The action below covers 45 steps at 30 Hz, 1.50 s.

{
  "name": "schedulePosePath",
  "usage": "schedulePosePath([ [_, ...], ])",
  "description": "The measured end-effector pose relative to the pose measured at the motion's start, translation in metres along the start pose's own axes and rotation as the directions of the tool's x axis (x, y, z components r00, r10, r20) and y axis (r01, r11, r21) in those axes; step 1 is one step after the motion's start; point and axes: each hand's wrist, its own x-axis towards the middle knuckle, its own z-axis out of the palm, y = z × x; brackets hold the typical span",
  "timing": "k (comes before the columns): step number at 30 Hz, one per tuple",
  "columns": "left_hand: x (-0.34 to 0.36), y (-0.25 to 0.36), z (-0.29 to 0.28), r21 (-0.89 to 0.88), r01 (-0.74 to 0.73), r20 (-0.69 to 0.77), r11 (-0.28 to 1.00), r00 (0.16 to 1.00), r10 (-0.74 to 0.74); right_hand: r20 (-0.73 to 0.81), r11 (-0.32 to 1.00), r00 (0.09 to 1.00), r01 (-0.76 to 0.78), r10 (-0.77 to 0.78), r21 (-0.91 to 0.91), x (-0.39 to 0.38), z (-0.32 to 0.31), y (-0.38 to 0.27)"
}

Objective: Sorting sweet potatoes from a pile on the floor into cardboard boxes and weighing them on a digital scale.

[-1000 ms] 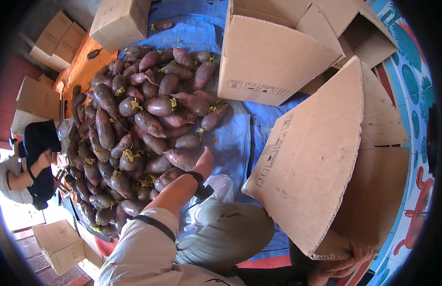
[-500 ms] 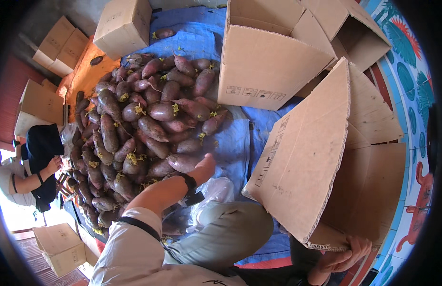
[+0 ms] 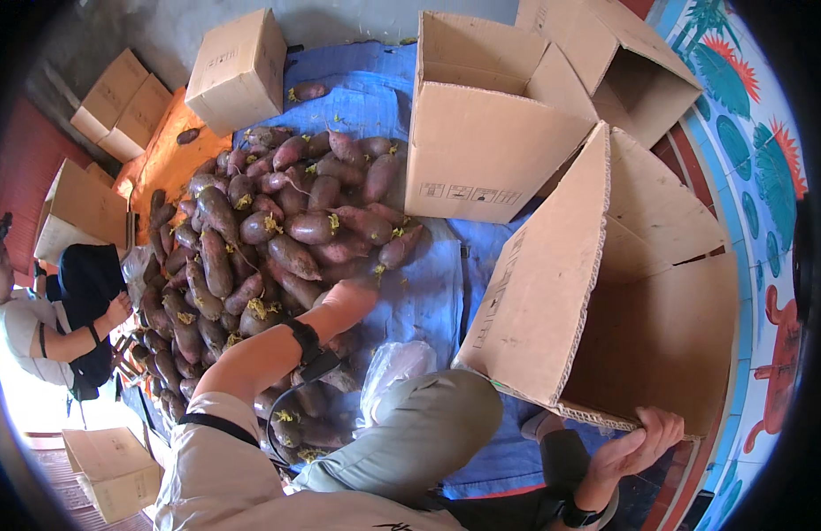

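Blue tarpaulin point(image 3: 435, 279) lay spread under a heap of purple sweet potatoes point(image 3: 217, 265), several bearing yellow sprouts point(image 3: 258, 308). The left hand point(image 3: 350, 303), at the heap's right edge, was blurred, so its grip could not be told; the right hand point(image 3: 645, 441) was clamped on the near rim of an open cardboard box point(image 3: 527, 305). Each potato looked weighty and firm (perhaps easily bruised), best held round its thick middle; the box seemed light, stiff, best taken by its rim
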Motion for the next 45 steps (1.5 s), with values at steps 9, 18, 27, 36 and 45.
schedulePosePath([
  [9,-0.047,-0.035,0.015,-0.108,0.528,-0.087,0.842,0.839,-0.537,-0.006,1.000,1.000,-0.008,0.008,0.012,0.002,-0.001,-0.003],
  [18,-0.029,-0.037,-0.088,-0.268,0.433,-0.505,0.860,0.697,-0.509,-0.060,0.997,0.998,0.000,0.004,0.072,0.006,-0.002,-0.002],
  [27,-0.016,-0.006,-0.301,-0.222,0.150,-0.775,0.963,0.572,-0.268,-0.057,0.984,0.997,-0.033,0.044,0.175,0.005,-0.005,-0.001],
  [36,-0.006,0.089,-0.477,0.029,-0.026,-0.934,0.999,0.355,0.037,-0.119,0.973,0.991,-0.025,0.053,0.228,0.006,-0.005,0.001],
  [45,0.076,0.186,-0.431,-0.096,-0.390,-0.793,0.916,0.586,0.167,-0.101,0.960,0.994,-0.017,0.047,0.279,0.000,-0.011,0.004],
])
